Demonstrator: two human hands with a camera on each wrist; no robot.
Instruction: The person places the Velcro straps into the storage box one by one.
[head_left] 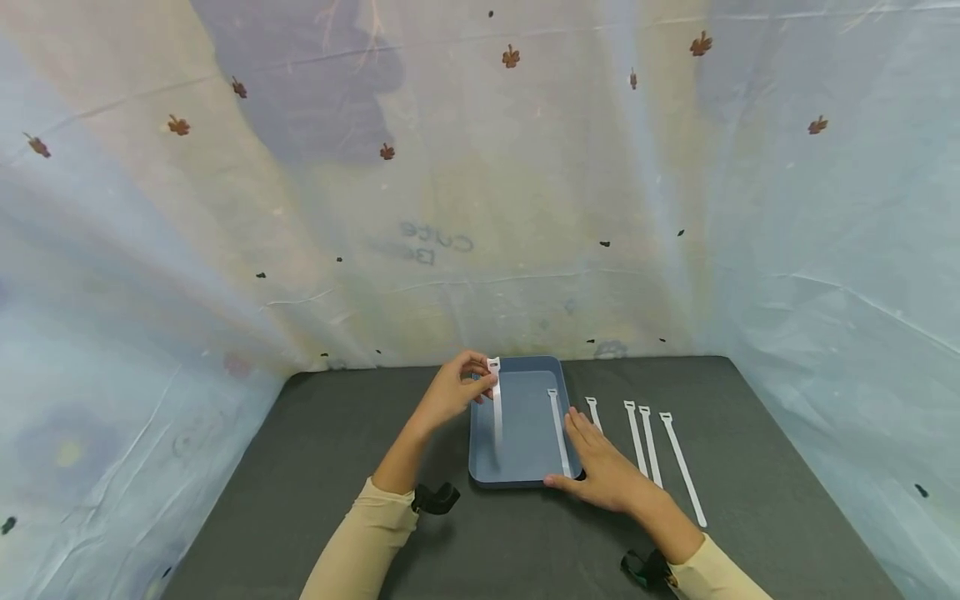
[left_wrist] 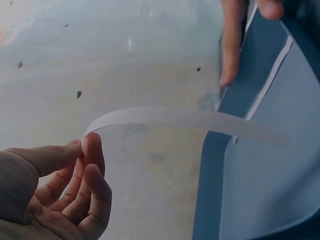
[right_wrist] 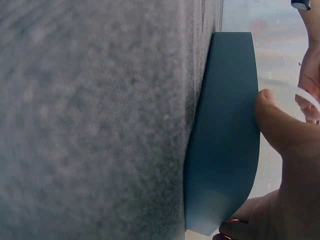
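My left hand pinches a white slotted-head cable strap near its head, between thumb and fingertips. The strap arcs over the left part of a blue-grey tray, its free end reaching down towards the tray floor. Another white strap lies lengthwise inside, along the tray's right side. At the near right corner, my right hand rests against the tray with straight fingers along the right wall. Its thumb touches the near rim.
Several more white straps lie on the dark grey cloth-covered table right of the tray, some partly behind the right hand. A pale patterned plastic curtain encloses the table's back and sides.
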